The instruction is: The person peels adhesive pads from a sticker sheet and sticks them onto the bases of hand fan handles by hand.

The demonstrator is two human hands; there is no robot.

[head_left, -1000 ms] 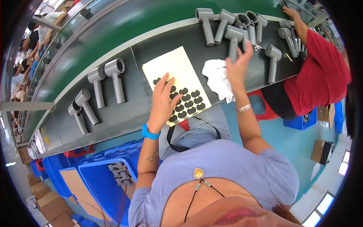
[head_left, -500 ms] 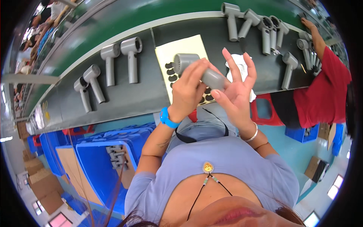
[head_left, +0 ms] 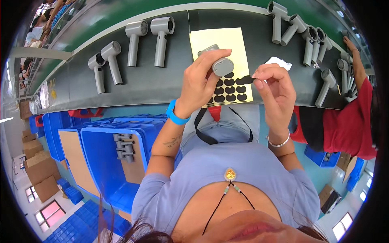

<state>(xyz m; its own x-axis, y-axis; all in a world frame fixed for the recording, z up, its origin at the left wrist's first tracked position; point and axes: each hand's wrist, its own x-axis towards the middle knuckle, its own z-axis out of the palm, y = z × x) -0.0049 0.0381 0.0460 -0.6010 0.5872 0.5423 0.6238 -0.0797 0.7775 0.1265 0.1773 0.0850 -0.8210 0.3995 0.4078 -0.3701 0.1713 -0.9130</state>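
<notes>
My left hand [head_left: 196, 83] is closed around a grey hair dryer [head_left: 223, 67]. The flat end of its handle faces me, while most of the body is hidden by my fingers. Thumb and fingertips of my right hand [head_left: 277, 91] pinch a small black sticker [head_left: 244, 80], held out just right of the dryer. Underneath both hands lies a pale yellow sheet [head_left: 227, 39] bearing rows of black stickers with notched outlines. The left hand covers part of the sheet.
Several grey hair dryers stand along the dark bench [head_left: 174, 87], including a pair [head_left: 162, 40] at left and a group [head_left: 312, 44] at right. Beyond the sheet's right side lies a crumpled white cloth [head_left: 278, 63]. A co-worker in red [head_left: 348, 121] reaches in at right. Blue bins [head_left: 109, 162] stand lower left.
My right hand was open with fingers spread beside the dryer; now it pinches a black sticker. The dryer has turned so its handle end faces me. The whole view has shifted slightly.
</notes>
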